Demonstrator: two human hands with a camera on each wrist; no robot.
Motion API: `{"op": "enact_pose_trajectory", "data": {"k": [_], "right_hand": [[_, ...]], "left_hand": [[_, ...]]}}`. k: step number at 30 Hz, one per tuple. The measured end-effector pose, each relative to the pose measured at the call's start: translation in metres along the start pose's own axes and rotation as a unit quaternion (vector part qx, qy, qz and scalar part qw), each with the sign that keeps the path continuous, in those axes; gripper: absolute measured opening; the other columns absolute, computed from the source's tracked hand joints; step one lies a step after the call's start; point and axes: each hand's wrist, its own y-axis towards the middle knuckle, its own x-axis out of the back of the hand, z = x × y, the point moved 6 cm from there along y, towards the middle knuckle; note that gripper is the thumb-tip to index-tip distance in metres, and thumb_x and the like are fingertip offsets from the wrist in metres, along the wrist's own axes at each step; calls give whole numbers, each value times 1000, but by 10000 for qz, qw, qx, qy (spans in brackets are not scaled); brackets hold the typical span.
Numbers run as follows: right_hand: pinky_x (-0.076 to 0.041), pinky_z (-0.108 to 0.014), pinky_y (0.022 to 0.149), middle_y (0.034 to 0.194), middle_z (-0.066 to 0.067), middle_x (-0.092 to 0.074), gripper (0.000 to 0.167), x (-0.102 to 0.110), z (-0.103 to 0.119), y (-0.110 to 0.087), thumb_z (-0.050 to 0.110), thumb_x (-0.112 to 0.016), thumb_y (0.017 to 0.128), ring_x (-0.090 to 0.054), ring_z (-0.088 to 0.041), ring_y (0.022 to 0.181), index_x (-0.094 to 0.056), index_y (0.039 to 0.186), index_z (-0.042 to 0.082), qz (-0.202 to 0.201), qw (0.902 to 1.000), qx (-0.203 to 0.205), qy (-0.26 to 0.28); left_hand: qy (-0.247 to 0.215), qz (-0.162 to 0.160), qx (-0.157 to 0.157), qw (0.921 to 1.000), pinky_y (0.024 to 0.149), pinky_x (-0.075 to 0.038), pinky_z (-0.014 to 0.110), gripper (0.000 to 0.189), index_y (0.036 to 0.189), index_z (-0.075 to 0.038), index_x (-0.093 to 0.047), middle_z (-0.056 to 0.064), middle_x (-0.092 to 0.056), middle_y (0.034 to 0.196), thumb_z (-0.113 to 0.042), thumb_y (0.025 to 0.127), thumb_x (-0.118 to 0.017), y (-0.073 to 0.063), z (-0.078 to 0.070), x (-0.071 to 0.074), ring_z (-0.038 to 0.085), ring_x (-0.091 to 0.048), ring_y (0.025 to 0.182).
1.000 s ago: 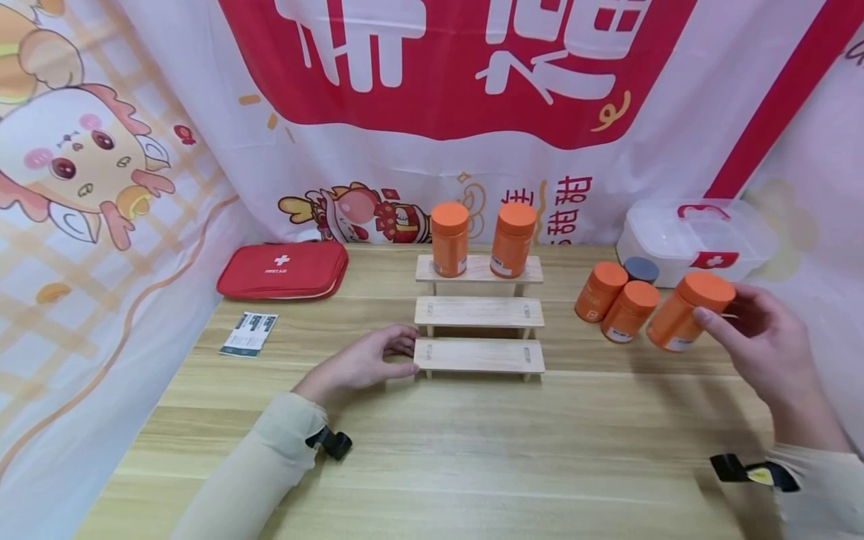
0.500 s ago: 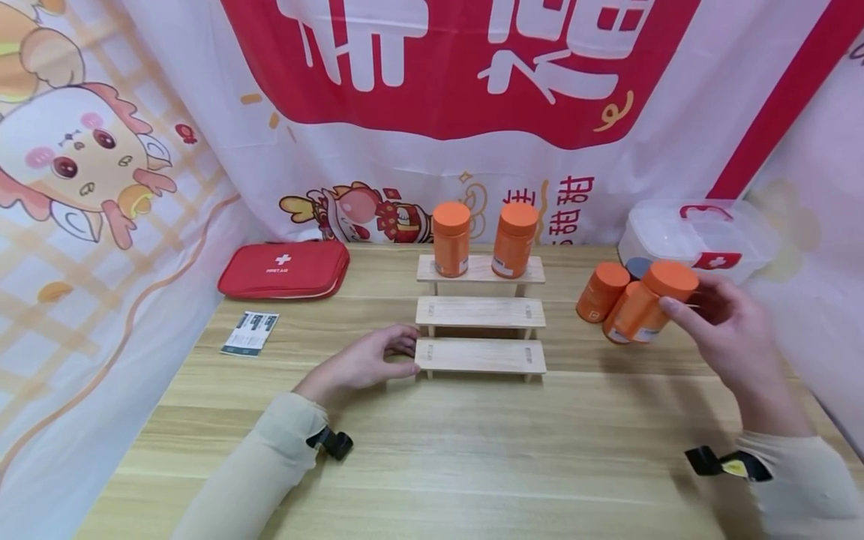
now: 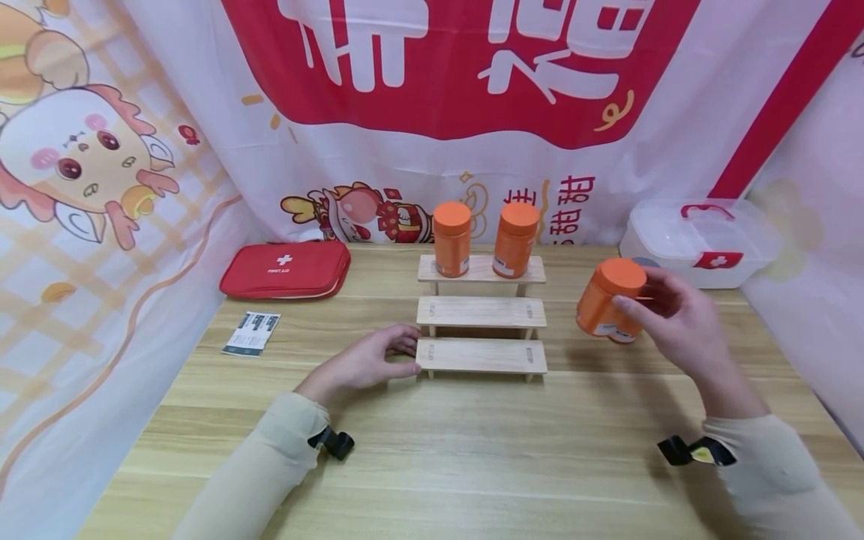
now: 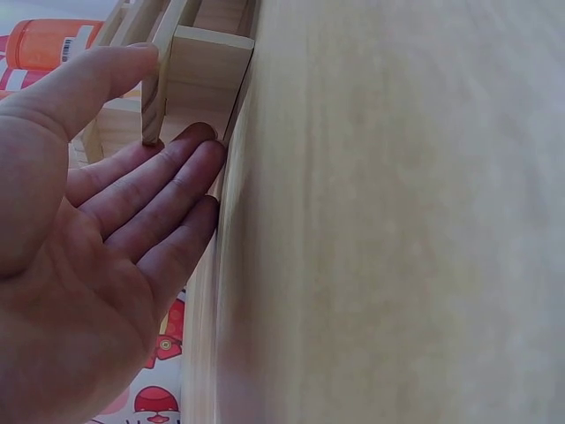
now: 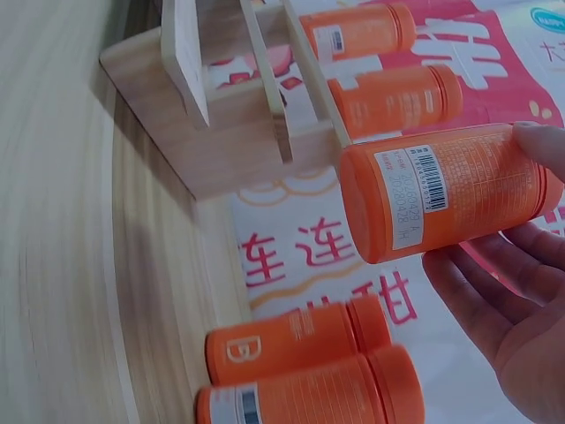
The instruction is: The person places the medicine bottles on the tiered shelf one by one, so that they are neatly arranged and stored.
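Our right hand [image 3: 678,326] grips an orange capped bottle [image 3: 602,300], raised right of the tiered wooden stand [image 3: 482,310]; our left hand [image 3: 361,362], fingers relaxed, touches its lowest step [image 3: 482,355]. Swung low, the grip could topple the bottles standing behind [image 5: 313,389].

In the head view, a red pouch [image 3: 285,271] is lying at nine o'clock, a printed slip [image 3: 251,334] at half-past eight, a white box [image 3: 685,234] at three

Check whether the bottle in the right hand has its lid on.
On: the head view shows the orange lid covering the top of that bottle; how tight, I cannot tell.
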Motion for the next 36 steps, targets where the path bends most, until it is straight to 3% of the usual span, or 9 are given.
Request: {"op": "enact_pose_trajectory", "data": {"k": [5,12,19,27,36], "right_hand": [[-49,0,87,142,-18,-65,62,-11,10,3,31,-76,103,-59,3,109,-54,155,8,106,9999,-1,27],[-50,-2,87,139,-18,-67,60,-28,26,8,33,-75,103,-61,-1,107,-55,154,9,372,9991,52,174],[-57,-9,83,131,-15,-70,51,-49,43,11,21,-77,102,-66,-2,103,-61,148,8,512,9957,481,608],[-55,-7,91,134,-16,-73,51,-72,60,14,20,-78,101,-66,2,109,-62,148,7,742,9913,760,783],[-56,-9,96,144,-17,-68,58,-99,72,20,24,-78,102,-69,-35,128,-57,153,6,1149,9858,587,1076]], "left_hand": [[-11,17,31,10000,123,-48,52,59,150,-9,-56,7,-69,140,-29,100,-80,0,0,0,26,-64,134],[52,8,48,10000,122,-48,51,59,150,-10,-56,6,-69,139,-29,100,-79,1,3,0,25,-64,134],[20,9,3,10000,122,-48,51,59,150,-10,-56,6,-70,139,-29,100,-80,0,1,1,25,-64,134],[-25,4,-8,10000,121,-49,52,58,149,-9,-56,7,-70,138,-29,100,-80,0,0,1,26,-64,133],[-91,-11,-9,10000,121,-49,51,58,149,-9,-57,7,-70,138,-28,100,-80,0,0,0,26,-64,133]]}}
